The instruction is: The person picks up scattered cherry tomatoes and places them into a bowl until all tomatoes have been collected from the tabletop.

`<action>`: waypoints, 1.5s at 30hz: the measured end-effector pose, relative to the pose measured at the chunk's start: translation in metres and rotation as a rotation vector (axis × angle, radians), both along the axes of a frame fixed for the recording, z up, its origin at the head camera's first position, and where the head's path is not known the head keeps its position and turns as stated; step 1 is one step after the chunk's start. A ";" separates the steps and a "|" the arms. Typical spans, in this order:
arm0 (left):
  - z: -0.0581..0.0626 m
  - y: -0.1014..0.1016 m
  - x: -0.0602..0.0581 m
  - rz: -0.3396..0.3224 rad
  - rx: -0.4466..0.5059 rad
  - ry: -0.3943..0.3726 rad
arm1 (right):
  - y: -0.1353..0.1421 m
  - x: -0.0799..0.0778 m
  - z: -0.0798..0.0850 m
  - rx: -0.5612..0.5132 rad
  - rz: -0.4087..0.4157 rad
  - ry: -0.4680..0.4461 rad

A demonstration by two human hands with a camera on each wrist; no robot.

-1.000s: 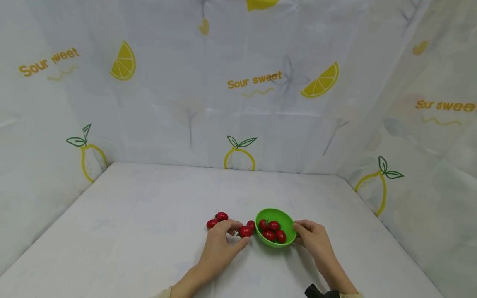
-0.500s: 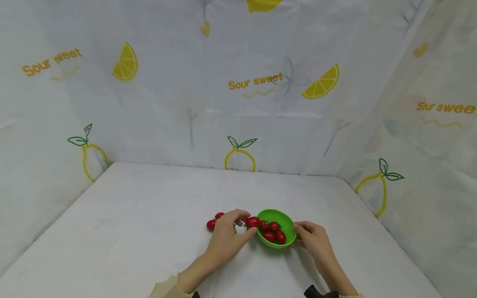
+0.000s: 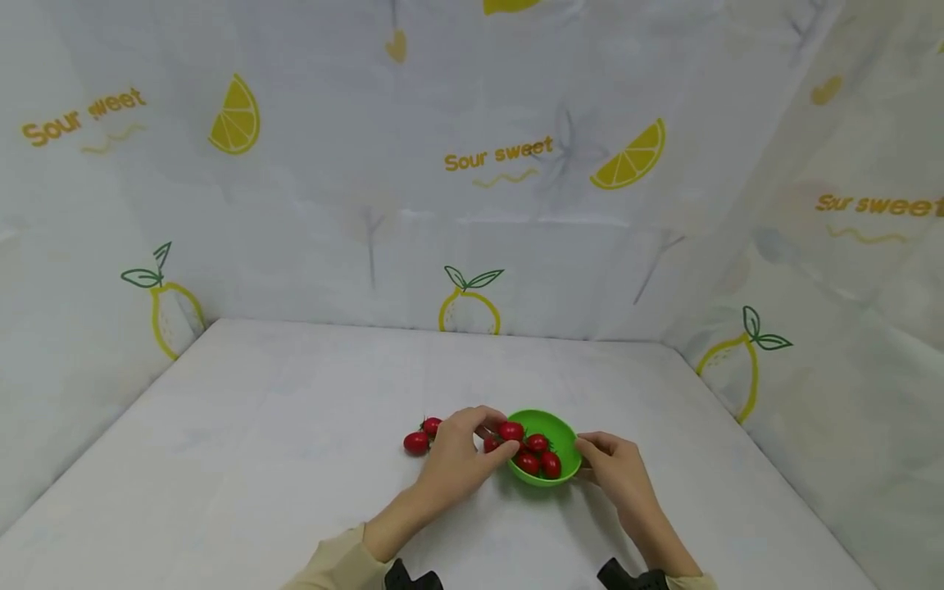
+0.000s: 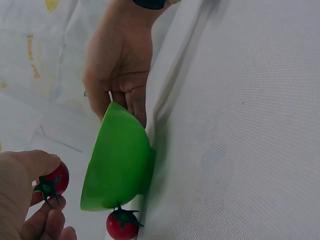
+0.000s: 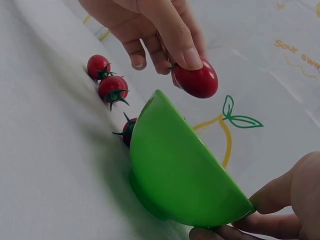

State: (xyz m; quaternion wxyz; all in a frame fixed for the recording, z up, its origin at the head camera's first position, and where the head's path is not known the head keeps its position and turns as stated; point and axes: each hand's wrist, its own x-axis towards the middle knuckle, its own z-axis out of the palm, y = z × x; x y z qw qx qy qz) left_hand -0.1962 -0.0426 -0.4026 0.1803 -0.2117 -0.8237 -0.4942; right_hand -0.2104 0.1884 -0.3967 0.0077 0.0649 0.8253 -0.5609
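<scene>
My left hand [image 3: 459, 459] pinches a red cherry tomato [image 5: 197, 80] between thumb and fingers, just above the left rim of a green bowl [image 5: 175, 165]. Several cherry tomatoes [image 3: 551, 465] lie inside the bowl in the head view. My right hand [image 3: 618, 474] grips the bowl's right rim, with the thumb on the rim and fingers beneath, as the right wrist view shows. Another tomato [image 4: 122, 224] sits on the table against the bowl's left side. Further left rest two more tomatoes [image 3: 416, 443], partly behind my left hand in the head view.
A white cloth-covered table [image 3: 295, 410] spreads under the bowl. Pale curtains with lemon prints [image 3: 472, 311] stand behind and along both sides. Dark wrist straps [image 3: 633, 576] show at the bottom of the head view.
My left hand has carried the pinched tomato rightward and up, from beside the bowl to over its left rim. My right hand keeps its grip on the bowl, which stays in place.
</scene>
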 end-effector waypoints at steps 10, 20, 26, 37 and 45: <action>-0.002 0.008 -0.001 -0.027 -0.005 -0.054 | 0.001 0.000 -0.001 -0.001 -0.007 -0.003; -0.008 0.008 0.003 -0.049 -0.055 -0.070 | -0.002 0.001 -0.003 -0.025 -0.005 0.001; -0.005 0.006 0.003 -0.070 -0.095 -0.085 | -0.005 0.001 -0.002 -0.017 0.002 0.022; -0.003 0.008 0.001 -0.096 -0.071 -0.096 | -0.004 0.002 0.001 0.000 -0.004 0.031; -0.003 0.008 0.001 -0.098 -0.061 -0.084 | -0.004 0.003 0.000 -0.006 -0.009 0.033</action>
